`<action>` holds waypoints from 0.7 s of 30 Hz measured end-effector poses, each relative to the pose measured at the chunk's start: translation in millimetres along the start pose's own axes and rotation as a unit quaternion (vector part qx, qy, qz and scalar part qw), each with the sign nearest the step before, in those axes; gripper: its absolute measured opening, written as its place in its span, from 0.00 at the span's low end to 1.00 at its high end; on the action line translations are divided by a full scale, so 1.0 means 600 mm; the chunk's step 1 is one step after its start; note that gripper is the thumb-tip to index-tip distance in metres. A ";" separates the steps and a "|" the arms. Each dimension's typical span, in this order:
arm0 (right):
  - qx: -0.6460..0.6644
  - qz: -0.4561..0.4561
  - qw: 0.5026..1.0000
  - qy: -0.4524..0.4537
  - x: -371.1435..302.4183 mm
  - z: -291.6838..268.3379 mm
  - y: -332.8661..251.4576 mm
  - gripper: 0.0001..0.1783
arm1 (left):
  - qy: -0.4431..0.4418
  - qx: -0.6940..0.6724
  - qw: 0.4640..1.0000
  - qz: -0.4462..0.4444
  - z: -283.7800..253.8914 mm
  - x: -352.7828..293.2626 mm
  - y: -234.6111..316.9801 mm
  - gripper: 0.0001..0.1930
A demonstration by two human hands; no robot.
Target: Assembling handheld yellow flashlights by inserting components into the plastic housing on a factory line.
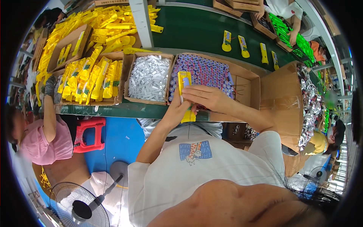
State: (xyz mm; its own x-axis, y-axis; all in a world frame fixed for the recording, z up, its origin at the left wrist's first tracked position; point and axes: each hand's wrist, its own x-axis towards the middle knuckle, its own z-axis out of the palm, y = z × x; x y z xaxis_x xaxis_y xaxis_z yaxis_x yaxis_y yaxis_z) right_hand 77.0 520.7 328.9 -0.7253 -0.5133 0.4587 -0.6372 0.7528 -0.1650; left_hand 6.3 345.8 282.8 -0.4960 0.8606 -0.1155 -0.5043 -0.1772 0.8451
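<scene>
Now | yellow casing (185,85) upright | left hand (177,109), right hand (206,97) gripping it

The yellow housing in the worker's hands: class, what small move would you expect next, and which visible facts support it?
Probably pressing the bluish cylindrical cell fully down into the yellow housing. The left hand grips the housing upright from below, the right hand has its fingers at the housing's side, and the cell sits in its upper opening above the box of matching cells. Whether it is seated cannot be told.
</scene>
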 end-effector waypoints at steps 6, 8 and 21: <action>0.328 0.216 0.919 -0.017 0.142 0.084 0.101 0.16 | 0.125 -0.111 0.984 0.058 -0.085 -0.054 0.024 0.17; 0.054 0.151 0.987 -0.033 0.173 0.144 0.154 0.06 | 0.163 -0.131 0.975 0.074 -0.094 -0.062 0.029 0.17; 0.330 0.237 0.913 0.006 0.173 0.102 0.142 0.07 | 0.115 -0.174 0.977 0.049 -0.077 -0.060 0.027 0.17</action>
State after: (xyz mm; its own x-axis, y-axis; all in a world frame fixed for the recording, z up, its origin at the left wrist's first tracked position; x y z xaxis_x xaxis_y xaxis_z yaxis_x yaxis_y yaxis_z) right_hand -68.6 505.9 309.1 -0.9605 -0.1863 0.2070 -0.2724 0.4746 -0.8370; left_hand -16.5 289.6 276.2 -0.6798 0.7081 -0.1910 -0.6363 -0.4399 0.6337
